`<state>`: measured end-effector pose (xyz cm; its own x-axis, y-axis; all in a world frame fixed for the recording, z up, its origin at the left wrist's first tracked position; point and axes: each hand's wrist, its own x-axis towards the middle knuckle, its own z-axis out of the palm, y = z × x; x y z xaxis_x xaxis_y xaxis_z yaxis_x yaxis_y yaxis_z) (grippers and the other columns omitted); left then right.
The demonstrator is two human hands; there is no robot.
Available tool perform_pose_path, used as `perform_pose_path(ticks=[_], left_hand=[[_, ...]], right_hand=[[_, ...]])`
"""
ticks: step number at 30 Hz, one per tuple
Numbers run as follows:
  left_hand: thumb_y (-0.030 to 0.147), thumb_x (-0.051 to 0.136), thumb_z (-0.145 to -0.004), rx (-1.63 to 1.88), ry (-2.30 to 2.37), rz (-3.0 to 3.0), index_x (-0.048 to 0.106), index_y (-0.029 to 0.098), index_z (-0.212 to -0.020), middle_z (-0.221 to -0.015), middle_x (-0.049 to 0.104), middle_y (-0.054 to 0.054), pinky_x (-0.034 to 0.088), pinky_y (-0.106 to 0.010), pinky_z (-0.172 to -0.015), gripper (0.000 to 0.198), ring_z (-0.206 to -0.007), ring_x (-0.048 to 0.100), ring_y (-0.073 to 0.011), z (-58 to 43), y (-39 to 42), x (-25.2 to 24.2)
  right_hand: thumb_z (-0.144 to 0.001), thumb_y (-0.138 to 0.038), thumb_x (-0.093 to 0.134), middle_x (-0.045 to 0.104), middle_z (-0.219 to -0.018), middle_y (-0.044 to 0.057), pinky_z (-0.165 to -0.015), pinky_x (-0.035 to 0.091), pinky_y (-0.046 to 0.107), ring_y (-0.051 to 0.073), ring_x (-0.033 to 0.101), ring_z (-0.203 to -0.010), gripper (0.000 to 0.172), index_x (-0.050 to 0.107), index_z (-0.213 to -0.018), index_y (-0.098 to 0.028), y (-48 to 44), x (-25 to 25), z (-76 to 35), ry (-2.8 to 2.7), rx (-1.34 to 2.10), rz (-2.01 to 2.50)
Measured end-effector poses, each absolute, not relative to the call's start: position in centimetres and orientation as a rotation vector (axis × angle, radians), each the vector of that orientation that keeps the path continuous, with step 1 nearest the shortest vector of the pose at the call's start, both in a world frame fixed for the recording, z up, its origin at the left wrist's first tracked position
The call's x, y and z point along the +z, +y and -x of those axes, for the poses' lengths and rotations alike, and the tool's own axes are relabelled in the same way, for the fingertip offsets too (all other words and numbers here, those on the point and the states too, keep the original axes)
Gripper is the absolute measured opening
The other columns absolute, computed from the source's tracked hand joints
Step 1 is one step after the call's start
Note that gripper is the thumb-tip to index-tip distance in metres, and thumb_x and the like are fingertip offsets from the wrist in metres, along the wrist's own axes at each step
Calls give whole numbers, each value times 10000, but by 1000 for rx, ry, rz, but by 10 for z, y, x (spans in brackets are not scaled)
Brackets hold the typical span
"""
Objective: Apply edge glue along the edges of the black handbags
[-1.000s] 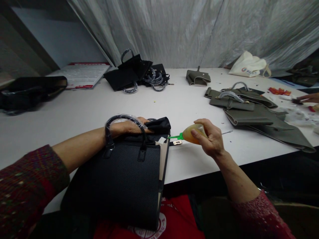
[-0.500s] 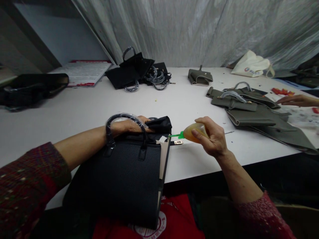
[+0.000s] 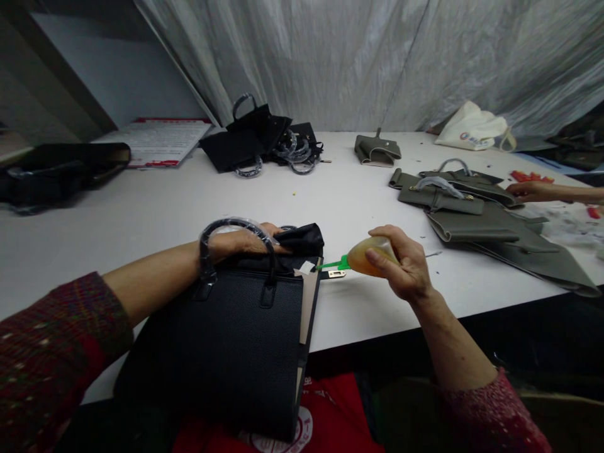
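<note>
A black handbag (image 3: 245, 340) leans over the table's front edge, its side seam open and a beige inner face showing. My left hand (image 3: 255, 240) reaches behind the plastic-wrapped handle (image 3: 238, 223) and grips the folded black lining (image 3: 302, 238) at the bag's top; some fingers are hidden. In my right hand (image 3: 401, 261) is a squeeze bottle (image 3: 370, 255) of amber liquid, fingers wrapped round it. Its green nozzle (image 3: 333, 263) points left, with the tip at the bag's open side edge. Just below the nozzle a strap with a gold metal plate (image 3: 336, 274) sticks out.
Black bag parts with wrapped handles (image 3: 259, 138) lie piled at the back. Grey-green bag pieces (image 3: 472, 220) spread over the right side, where another person's hand (image 3: 533, 190) touches them. A white cloth bag (image 3: 472, 129) and printed sheets (image 3: 160, 141) lie farther back.
The nozzle tip has shifted slightly down along the bag's side edge. My left hand keeps its hold. The other person's hand has moved left onto the grey-green pieces.
</note>
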<state>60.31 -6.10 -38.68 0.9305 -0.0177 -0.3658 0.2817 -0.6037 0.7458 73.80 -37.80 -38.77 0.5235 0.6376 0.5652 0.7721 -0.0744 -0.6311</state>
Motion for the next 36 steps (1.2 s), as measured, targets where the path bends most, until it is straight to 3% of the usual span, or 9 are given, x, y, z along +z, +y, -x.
perform_pose_path(ticks=[15, 30, 36], left_hand=[[580, 727, -755, -445, 154, -2234, 746, 211, -1001, -1073, 747, -52, 493, -320, -873, 443, -973, 652, -243, -606, -63, -376], [539, 732, -749, -421, 294, -2110, 731, 163, -978, -938, 732, -63, 462, -288, -710, 440, -793, 608, -198, -596, -72, -377], [571, 729, -755, -391, 261, -2135, 737, 183, -1025, -958, 743, -57, 475, -288, -720, 473, -830, 626, -211, -596, -63, -387]], right_hand=[[-905, -430, 666, 586, -924, 9, -600, 452, 331, 153, 525, -665, 285, 615, -1125, -258, -371, -389, -754, -1238, -281, 1718], [-908, -436, 657, 648, -847, -10, -643, 469, 318, 164, 594, -692, 252, 640, -1075, -248, -387, -387, -719, -1193, -1, 1782], [-912, -407, 661, 600, -899, 6, -638, 459, 329, 158, 548, -683, 259, 621, -1112, -246, -389, -392, -716, -1195, -175, 1733]])
